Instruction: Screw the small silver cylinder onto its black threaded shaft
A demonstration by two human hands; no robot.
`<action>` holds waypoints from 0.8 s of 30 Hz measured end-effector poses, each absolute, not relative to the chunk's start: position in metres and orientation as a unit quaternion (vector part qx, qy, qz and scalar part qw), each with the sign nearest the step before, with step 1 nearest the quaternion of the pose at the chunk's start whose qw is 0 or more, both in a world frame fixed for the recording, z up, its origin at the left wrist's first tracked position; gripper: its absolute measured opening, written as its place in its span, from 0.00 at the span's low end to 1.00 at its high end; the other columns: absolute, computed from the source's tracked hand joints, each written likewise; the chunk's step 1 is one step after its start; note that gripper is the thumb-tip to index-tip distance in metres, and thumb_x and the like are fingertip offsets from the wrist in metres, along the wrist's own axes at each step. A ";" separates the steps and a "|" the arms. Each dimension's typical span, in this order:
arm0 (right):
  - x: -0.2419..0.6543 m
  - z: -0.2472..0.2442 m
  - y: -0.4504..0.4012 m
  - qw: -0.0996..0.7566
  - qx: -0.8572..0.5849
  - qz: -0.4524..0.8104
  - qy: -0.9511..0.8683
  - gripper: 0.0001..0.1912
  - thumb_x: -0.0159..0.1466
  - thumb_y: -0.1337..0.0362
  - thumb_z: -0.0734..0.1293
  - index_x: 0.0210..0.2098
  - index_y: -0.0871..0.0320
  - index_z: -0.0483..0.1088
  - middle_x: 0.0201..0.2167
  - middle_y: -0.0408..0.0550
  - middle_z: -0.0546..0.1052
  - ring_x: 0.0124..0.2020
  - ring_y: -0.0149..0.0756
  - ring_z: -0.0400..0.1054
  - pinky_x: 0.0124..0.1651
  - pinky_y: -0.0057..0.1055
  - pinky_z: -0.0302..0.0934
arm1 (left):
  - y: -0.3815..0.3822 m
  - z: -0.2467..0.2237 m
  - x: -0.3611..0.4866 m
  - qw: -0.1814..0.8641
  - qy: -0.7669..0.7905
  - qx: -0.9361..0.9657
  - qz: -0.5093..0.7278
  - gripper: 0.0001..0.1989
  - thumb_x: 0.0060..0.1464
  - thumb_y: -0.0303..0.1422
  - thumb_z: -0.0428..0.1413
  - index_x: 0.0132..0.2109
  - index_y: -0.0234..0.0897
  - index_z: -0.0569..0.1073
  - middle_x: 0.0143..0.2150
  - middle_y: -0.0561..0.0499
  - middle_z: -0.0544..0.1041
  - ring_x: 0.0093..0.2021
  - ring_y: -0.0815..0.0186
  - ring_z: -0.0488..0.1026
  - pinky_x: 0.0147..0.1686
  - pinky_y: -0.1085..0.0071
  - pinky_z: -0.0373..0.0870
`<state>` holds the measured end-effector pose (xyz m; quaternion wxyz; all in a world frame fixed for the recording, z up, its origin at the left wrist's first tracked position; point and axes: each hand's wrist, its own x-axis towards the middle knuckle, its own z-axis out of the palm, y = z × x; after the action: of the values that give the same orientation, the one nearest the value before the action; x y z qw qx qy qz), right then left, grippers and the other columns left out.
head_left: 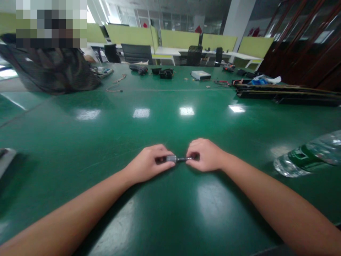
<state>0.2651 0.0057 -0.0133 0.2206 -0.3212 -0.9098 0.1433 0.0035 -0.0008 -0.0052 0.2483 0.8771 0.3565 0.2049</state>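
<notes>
Near the middle of the green table (128, 128), a small silver cylinder (171, 158) with a thin dark shaft (181, 159) lies level between my hands. My left hand (150, 161) is closed on the cylinder, thumb on the near side and fingers on the far side. The shaft's far end goes into the curled fingers of my right hand (205, 154), which pinch it between thumb and forefinger. That end is partly hidden by the fingers, so its exact kind is unclear.
At right lies a clear plastic bottle (301, 160) with a green label. Far back sit a dark bag (61, 71), black boxes (166, 73), a silver box-shaped device (201, 75), wires (222, 83) and long dark strips (282, 94). A pale-edged object (7, 160) sits at left.
</notes>
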 end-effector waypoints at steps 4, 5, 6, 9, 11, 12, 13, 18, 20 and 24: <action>0.271 -0.013 0.010 0.218 -0.317 0.151 -0.911 0.04 0.55 0.65 0.71 0.28 0.59 0.75 0.26 0.44 0.76 0.30 0.33 0.69 0.39 0.31 0.61 | -0.001 -0.005 0.003 0.250 0.358 0.876 0.207 0.11 0.62 0.40 0.60 0.48 0.43 0.81 0.40 0.51 0.78 0.39 0.66 0.75 0.41 0.72 0.70; 0.274 -0.013 0.012 0.214 -0.316 0.157 -0.911 0.03 0.55 0.65 0.71 0.27 0.59 0.75 0.25 0.44 0.76 0.29 0.33 0.68 0.38 0.30 0.60 | -0.001 -0.005 0.003 0.250 0.358 0.875 0.207 0.11 0.62 0.40 0.60 0.48 0.43 0.81 0.41 0.51 0.78 0.40 0.66 0.75 0.41 0.72 0.70; 0.277 -0.013 0.014 0.208 -0.317 0.166 -0.910 0.03 0.55 0.65 0.71 0.27 0.59 0.74 0.24 0.43 0.75 0.28 0.32 0.68 0.37 0.29 0.60 | -0.001 -0.005 0.003 0.251 0.359 0.875 0.206 0.11 0.62 0.40 0.59 0.48 0.43 0.81 0.41 0.51 0.78 0.40 0.66 0.75 0.41 0.72 0.70; 0.285 -0.011 0.019 0.184 -0.338 0.209 -0.899 0.02 0.54 0.67 0.70 0.26 0.59 0.73 0.23 0.42 0.74 0.25 0.29 0.66 0.30 0.26 0.58 | -0.002 -0.004 0.003 0.250 0.361 0.876 0.201 0.12 0.62 0.40 0.59 0.49 0.43 0.82 0.41 0.50 0.78 0.40 0.65 0.75 0.41 0.72 0.70; 0.287 -0.010 0.020 0.176 -0.348 0.222 -0.894 0.02 0.54 0.67 0.69 0.26 0.60 0.73 0.23 0.42 0.74 0.24 0.28 0.66 0.29 0.25 0.57 | -0.002 -0.004 0.003 0.249 0.362 0.876 0.199 0.12 0.62 0.40 0.59 0.49 0.43 0.82 0.40 0.50 0.79 0.40 0.65 0.75 0.41 0.72 0.70; 0.287 -0.010 0.020 0.176 -0.348 0.223 -0.894 0.02 0.53 0.67 0.70 0.26 0.60 0.73 0.23 0.42 0.74 0.24 0.28 0.66 0.29 0.25 0.57 | -0.002 -0.003 0.003 0.249 0.361 0.876 0.200 0.12 0.62 0.40 0.59 0.49 0.43 0.82 0.40 0.50 0.79 0.40 0.65 0.75 0.41 0.72 0.70; 0.286 -0.009 0.019 0.176 -0.346 0.223 -0.894 0.02 0.53 0.67 0.70 0.26 0.60 0.73 0.23 0.42 0.74 0.24 0.29 0.66 0.30 0.25 0.58 | -0.002 -0.003 0.003 0.248 0.361 0.876 0.201 0.12 0.62 0.40 0.59 0.49 0.43 0.82 0.40 0.50 0.79 0.39 0.65 0.75 0.41 0.72 0.70; 0.282 -0.010 0.017 0.187 -0.336 0.224 -0.896 0.02 0.54 0.67 0.70 0.26 0.60 0.73 0.24 0.42 0.75 0.26 0.29 0.67 0.31 0.25 0.59 | -0.001 -0.002 0.004 0.247 0.359 0.876 0.206 0.12 0.62 0.41 0.59 0.49 0.43 0.82 0.40 0.50 0.79 0.39 0.65 0.76 0.41 0.71 0.71; 0.282 -0.011 0.017 0.190 -0.331 0.222 -0.897 0.02 0.54 0.68 0.70 0.27 0.59 0.73 0.25 0.43 0.75 0.26 0.29 0.68 0.31 0.25 0.59 | -0.001 -0.003 0.004 0.249 0.357 0.877 0.204 0.13 0.62 0.41 0.59 0.49 0.43 0.82 0.40 0.50 0.79 0.40 0.65 0.76 0.41 0.71 0.71; 0.278 -0.013 0.015 0.198 -0.326 0.214 -0.899 0.02 0.55 0.67 0.71 0.27 0.59 0.74 0.25 0.43 0.76 0.27 0.30 0.68 0.32 0.26 0.59 | -0.001 -0.003 0.004 0.249 0.355 0.878 0.205 0.13 0.62 0.41 0.58 0.49 0.43 0.82 0.40 0.50 0.79 0.40 0.65 0.76 0.41 0.71 0.71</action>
<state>0.2776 0.0151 -0.0128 0.1979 -0.3260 -0.8994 0.2136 0.0039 -0.0010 -0.0032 0.2489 0.8776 0.3547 0.2050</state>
